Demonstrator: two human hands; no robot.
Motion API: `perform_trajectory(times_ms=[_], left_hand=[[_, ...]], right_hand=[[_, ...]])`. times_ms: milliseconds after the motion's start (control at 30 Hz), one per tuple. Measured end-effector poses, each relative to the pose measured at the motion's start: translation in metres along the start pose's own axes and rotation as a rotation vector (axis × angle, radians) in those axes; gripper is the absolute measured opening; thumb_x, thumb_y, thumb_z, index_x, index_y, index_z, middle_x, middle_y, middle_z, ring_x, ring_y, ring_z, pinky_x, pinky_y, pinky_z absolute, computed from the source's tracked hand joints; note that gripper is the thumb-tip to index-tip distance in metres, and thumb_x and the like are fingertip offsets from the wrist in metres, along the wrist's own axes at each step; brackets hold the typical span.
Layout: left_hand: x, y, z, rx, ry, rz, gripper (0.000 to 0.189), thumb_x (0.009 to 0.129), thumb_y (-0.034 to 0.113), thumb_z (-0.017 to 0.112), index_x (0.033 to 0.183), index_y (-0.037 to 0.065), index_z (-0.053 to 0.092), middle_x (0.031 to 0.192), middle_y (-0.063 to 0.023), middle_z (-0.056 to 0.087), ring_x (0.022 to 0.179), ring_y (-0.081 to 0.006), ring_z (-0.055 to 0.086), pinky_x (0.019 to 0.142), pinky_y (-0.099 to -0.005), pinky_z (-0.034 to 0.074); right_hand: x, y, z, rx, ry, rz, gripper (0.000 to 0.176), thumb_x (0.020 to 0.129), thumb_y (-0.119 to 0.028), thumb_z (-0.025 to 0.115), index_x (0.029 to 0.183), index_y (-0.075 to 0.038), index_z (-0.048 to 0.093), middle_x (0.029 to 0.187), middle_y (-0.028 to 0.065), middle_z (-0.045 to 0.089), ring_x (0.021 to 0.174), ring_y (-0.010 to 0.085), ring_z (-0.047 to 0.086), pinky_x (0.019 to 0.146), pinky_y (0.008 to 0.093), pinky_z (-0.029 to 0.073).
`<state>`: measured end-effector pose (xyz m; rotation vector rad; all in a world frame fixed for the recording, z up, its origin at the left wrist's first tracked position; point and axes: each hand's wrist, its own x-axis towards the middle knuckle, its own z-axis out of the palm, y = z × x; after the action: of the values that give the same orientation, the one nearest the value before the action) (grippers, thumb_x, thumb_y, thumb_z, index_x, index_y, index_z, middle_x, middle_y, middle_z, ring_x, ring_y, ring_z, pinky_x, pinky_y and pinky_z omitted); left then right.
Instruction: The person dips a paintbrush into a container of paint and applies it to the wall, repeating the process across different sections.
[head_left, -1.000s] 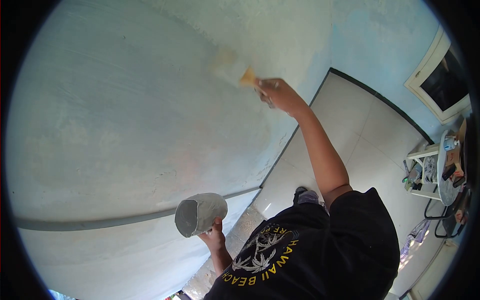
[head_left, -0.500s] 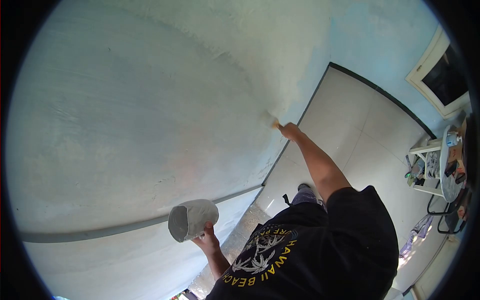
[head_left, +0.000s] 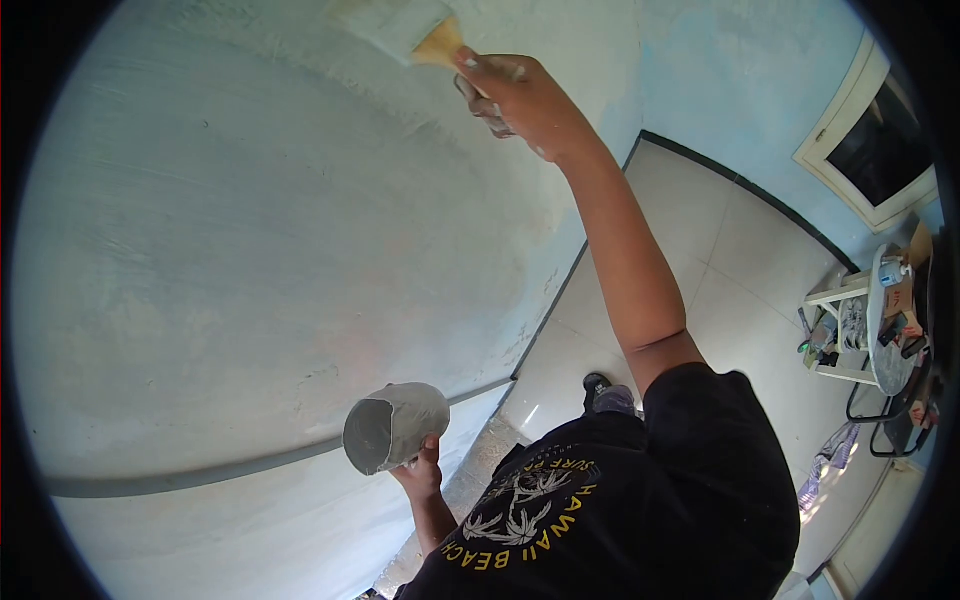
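Note:
My right hand (head_left: 505,105) grips the pale wooden handle of a wide flat paintbrush (head_left: 438,42), its fingers smeared with white. The brush's whitish head lies against or very near the wall (head_left: 250,230) at the top of the view, partly blurred. The wall has a patchy pale blue-green coating with streaks. Lower down, my left hand (head_left: 421,470) holds a grey-coated round bucket (head_left: 415,425) from below, thumb on its side. The bucket is tilted with its mouth facing left; what is inside cannot be made out.
A grey strip (head_left: 200,474) runs along the lower wall. The tiled floor (head_left: 690,230) lies to the right, edged by dark skirting (head_left: 760,185). At far right are a window (head_left: 875,140) and a white stool or small table (head_left: 890,365) with assorted items. Patterned cloth (head_left: 828,465) lies near it.
My right hand and the paintbrush have moved up and left across the wall, away from the floor edge. The bucket in my left hand has shifted only slightly in view.

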<state>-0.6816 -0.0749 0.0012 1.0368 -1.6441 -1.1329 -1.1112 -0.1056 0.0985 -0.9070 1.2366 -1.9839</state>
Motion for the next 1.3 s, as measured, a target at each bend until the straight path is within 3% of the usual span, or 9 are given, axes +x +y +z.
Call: perform_trajectory(times_ms=[200,367,400,433,567,667,867,1200,1300], left_hand=[[0.01,0.013,-0.001,-0.047,-0.006,0.114,0.09,0.074,0.029,0.08,0.141,-0.002,0.029,0.142,-0.0176,0.04,0.126,-0.0286,0.043,0.104,-0.0414,0.036],[-0.001,-0.008,-0.014,-0.08,0.059,0.085,0.082,0.076,0.023,0.076,0.14,0.003,0.03,0.135,-0.0147,0.043,0.124,-0.0293,0.044,0.106,-0.045,0.034],[-0.004,-0.007,-0.015,-0.09,0.059,0.092,0.082,0.076,0.023,0.076,0.14,0.003,0.03,0.135,-0.0147,0.043,0.124,-0.0293,0.044,0.106,-0.045,0.034],[-0.005,-0.007,-0.017,-0.081,0.036,0.065,0.082,0.076,0.024,0.077,0.14,0.002,0.031,0.135,-0.0144,0.044,0.123,-0.0288,0.045,0.106,-0.0444,0.034],[-0.003,-0.003,-0.011,-0.089,0.037,0.135,0.084,0.074,0.028,0.08,0.138,0.001,0.033,0.132,-0.0136,0.047,0.121,-0.0275,0.047,0.105,-0.0434,0.035],[-0.008,0.0,-0.01,-0.124,0.083,0.095,0.085,0.073,0.03,0.081,0.137,0.001,0.033,0.132,-0.0137,0.047,0.121,-0.0273,0.047,0.105,-0.0431,0.035],[-0.004,-0.006,-0.012,-0.093,0.06,-0.014,0.089,0.073,0.031,0.082,0.138,0.001,0.031,0.133,-0.0144,0.045,0.123,-0.0279,0.046,0.105,-0.0439,0.035],[-0.001,-0.005,-0.019,-0.087,0.107,0.077,0.089,0.073,0.029,0.08,0.14,0.001,0.029,0.136,-0.0154,0.043,0.125,-0.0299,0.045,0.106,-0.0457,0.035],[-0.006,-0.01,-0.027,-0.066,0.163,0.022,0.089,0.073,0.029,0.08,0.14,0.001,0.029,0.136,-0.0154,0.043,0.124,-0.0302,0.045,0.107,-0.0456,0.035]], right_hand=[[-0.033,0.222,-0.001,-0.497,0.031,0.406,0.061,0.095,-0.054,0.043,0.083,0.001,0.066,0.076,0.0241,0.065,0.077,0.0378,0.062,0.072,0.0454,0.047],[-0.079,0.33,-0.047,-0.68,0.001,0.655,0.057,0.095,-0.049,0.045,0.094,0.002,0.068,0.087,0.0242,0.068,0.088,0.0379,0.064,0.078,0.0416,0.049],[-0.083,0.364,-0.061,-0.796,0.015,0.688,0.053,0.094,-0.047,0.049,0.082,0.003,0.064,0.072,0.018,0.06,0.064,0.0291,0.053,0.058,0.0382,0.042],[-0.081,0.356,-0.06,-0.917,0.032,0.716,0.054,0.094,-0.045,0.052,0.069,0.003,0.06,0.057,0.0117,0.052,0.04,0.0203,0.042,0.038,0.0349,0.035],[-0.038,0.297,-0.037,-0.536,-0.076,0.901,0.045,0.093,-0.033,0.057,0.064,0.002,0.057,0.056,0.0084,0.048,0.042,0.017,0.038,0.038,0.0351,0.028],[-0.007,0.186,-0.012,-0.606,-0.264,0.777,0.039,0.094,-0.025,0.055,0.064,0.001,0.055,0.058,0.0059,0.047,0.045,0.014,0.037,0.038,0.0309,0.027],[-0.014,0.046,0.007,-0.231,-0.105,0.326,0.045,0.097,-0.043,0.051,0.069,-0.008,0.051,0.056,-0.0019,0.042,0.046,0.0079,0.03,0.043,0.0249,0.025],[-0.064,0.296,-0.019,-0.261,0.038,0.636,0.053,0.096,-0.051,0.045,0.069,-0.007,0.055,0.057,0.0011,0.048,0.043,0.0108,0.041,0.04,0.0292,0.038],[-0.086,0.349,-0.04,-0.505,0.076,0.701,0.058,0.095,-0.052,0.044,0.071,-0.001,0.058,0.06,0.0128,0.058,0.049,0.025,0.056,0.051,0.0387,0.047]])
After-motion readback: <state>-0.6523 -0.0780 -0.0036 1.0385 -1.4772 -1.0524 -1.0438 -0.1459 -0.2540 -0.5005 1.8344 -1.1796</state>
